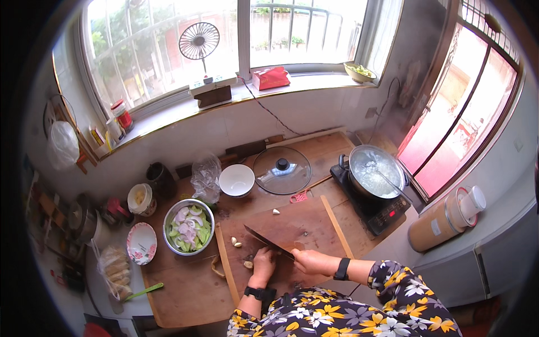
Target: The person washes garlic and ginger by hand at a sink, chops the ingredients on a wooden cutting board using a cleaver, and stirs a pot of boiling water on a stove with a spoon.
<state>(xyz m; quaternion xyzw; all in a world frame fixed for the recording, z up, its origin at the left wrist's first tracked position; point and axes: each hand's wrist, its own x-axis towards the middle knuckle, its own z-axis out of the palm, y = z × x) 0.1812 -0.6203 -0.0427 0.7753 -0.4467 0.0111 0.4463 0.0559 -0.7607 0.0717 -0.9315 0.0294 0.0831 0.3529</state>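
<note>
My right hand (312, 262) is closed around the handle of a kitchen knife (269, 241), whose dark blade slants up to the left over the wooden cutting board (294, 219). Just left of the blade, my left hand (264, 263) rests on the board with fingers curled; whether something small lies under them cannot be told. Peeled garlic cloves (238, 244) lie left of the knife, and another garlic clove (276, 212) is near the board's far edge. An unpeeled piece of garlic (248, 265) sits beside my left wrist.
A steel bowl (167, 236) of sliced onion and greens stands left of the board. Behind are a white bowl (236, 180), a glass lid (282, 179) and a pink-handled tool (300, 196). At right, a steaming pot (374, 170) with a ladle sits on an induction cooker (374, 219).
</note>
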